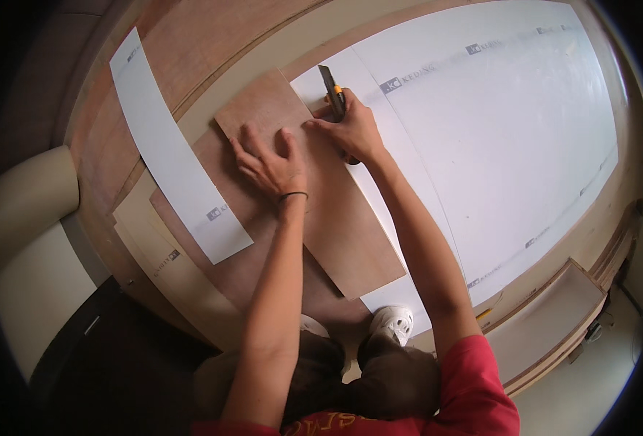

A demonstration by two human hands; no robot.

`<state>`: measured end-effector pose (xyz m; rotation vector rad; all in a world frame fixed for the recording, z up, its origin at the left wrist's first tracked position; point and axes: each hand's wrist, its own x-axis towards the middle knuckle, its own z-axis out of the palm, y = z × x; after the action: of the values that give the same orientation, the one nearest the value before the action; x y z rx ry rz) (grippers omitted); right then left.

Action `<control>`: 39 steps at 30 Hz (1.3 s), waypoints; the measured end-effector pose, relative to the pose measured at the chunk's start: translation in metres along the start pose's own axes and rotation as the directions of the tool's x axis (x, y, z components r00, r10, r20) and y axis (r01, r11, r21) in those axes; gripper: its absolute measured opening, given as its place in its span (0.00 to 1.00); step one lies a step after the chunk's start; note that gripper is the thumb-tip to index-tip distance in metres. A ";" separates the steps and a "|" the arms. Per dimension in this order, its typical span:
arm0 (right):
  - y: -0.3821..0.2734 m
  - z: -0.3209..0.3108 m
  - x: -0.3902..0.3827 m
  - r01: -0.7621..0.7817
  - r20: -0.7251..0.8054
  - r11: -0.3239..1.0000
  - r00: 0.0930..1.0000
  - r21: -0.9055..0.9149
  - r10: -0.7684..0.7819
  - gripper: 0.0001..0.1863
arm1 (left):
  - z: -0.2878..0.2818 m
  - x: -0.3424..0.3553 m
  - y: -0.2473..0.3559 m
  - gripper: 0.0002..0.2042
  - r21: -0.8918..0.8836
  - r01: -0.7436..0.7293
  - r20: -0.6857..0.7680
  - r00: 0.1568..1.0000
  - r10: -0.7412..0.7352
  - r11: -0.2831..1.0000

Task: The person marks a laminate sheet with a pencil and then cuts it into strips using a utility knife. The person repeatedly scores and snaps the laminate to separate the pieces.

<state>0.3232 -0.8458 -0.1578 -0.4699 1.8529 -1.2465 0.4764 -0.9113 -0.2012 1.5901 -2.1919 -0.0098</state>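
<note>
My left hand [267, 161] lies with its fingers spread on a brown wooden board [343, 225]. At the board's right edge, my right hand [350, 131] is closed around a utility knife [332, 86] with a dark blade and a yellow slider. The blade points up and away, off the surface. Under the board's right side runs a strip of the white laminate sheet [394, 203], with a thin line between it and the wider part of the sheet. The fingertips of my right hand are partly hidden behind the knife.
A cut white strip [169, 145] lies to the left. Pale wooden panels [169, 254] rest below it. An open wooden tray or drawer [547, 323] stands at the lower right, near a yellow object [485, 314]. A cream padded seat [34, 196] and a black surface [111, 349] are at far left.
</note>
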 end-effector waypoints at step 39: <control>0.015 -0.007 0.005 0.160 0.025 0.984 0.987 -0.076 -0.158 0.25 | -0.018 -0.023 -0.045 0.36 -0.603 0.133 0.149 0.987 -0.052 0.786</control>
<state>0.3165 -0.8387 -0.1723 -0.6816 1.8827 -1.2728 0.5294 -0.9015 -0.2043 1.3275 -1.9004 -0.7945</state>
